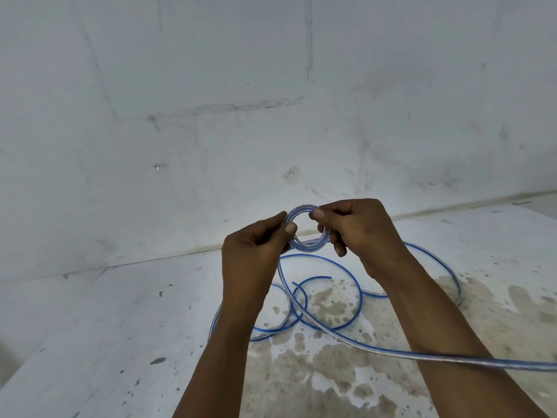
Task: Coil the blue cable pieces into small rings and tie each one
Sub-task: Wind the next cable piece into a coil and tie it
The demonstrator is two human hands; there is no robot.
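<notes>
Blue-and-clear cable ring point(306, 229): small coil of several turns, held upright in the air between both hands. Left hand point(254, 254) pinches its left side, thumb on top. Right hand point(358, 233) grips its right side, fingers curled round the turns. Loose cable point(328, 300): trails from the ring in wide overlapping loops on the stained white floor point(120, 342); one strand runs off lower right. White wall point(271, 116) behind.

A bare, unfinished room — scuffed whitewashed walls point(211, 86), stained concrete floor point(331, 372).
</notes>
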